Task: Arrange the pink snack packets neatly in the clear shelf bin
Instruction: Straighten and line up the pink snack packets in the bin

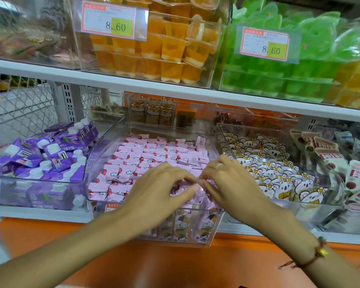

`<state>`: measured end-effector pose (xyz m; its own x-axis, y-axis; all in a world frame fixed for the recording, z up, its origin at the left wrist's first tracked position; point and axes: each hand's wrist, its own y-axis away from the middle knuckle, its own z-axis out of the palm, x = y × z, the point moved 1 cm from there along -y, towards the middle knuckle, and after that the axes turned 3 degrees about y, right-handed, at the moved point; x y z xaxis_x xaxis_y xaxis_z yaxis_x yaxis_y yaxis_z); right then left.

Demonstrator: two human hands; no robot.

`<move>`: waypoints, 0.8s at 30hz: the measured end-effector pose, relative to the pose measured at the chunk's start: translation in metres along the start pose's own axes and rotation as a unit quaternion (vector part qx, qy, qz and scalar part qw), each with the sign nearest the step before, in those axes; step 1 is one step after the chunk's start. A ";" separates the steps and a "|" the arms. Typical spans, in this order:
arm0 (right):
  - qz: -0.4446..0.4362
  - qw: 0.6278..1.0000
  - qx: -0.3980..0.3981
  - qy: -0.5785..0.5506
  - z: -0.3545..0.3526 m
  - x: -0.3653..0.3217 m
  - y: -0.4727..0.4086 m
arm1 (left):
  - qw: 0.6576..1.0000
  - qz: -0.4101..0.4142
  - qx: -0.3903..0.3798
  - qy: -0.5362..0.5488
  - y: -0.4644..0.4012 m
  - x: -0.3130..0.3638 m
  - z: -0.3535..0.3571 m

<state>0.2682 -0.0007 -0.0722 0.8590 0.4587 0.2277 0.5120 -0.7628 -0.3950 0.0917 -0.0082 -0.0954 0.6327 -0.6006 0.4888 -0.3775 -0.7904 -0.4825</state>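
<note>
At left, purple pouches (50, 156) fill the neighbouring bin; at centre, my left hand (160, 188) and right hand (233, 179) meet over the front of the clear shelf bin (92, 163), fingers curled and pinching pink snack packets (146, 154) at its near edge, though exactly which packets each fingertip holds is hidden. The rows behind already lie flat and aligned, so I judge the step is best done by seating these front packets face-up, edges parallel to those rows, without crowding toward the white bear packets (274, 171) at right
</note>
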 end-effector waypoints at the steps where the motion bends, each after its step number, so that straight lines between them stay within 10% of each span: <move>1: -0.002 1.000 0.010 0.010 0.002 -0.002 0.000 | 1.000 -0.020 0.008 0.000 0.000 -0.005 -0.004; 7: 0.055 0.985 0.154 -0.060 -0.012 -0.005 -0.004 | 0.997 -0.050 -0.042 -0.041 0.000 -0.014 -0.008; 13: 0.181 0.887 0.356 -0.233 -0.042 0.005 -0.001 | 0.994 -0.061 0.029 0.087 0.001 0.002 -0.011; 19: 0.288 0.712 0.184 -0.613 -0.038 -0.005 0.000 | 0.959 -0.048 0.054 0.274 -0.002 0.020 -0.016; 24: 0.277 0.632 0.055 -0.722 -0.037 0.001 0.000 | 0.826 -0.252 -0.076 0.499 -0.011 0.021 -0.020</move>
<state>0.2688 -0.0169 -0.0394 -0.0367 0.1345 -0.9902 0.0640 -0.9885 -0.1367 0.0962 -0.0146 -0.0652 -0.1081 0.0688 0.9918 -0.3652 -0.9306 0.0247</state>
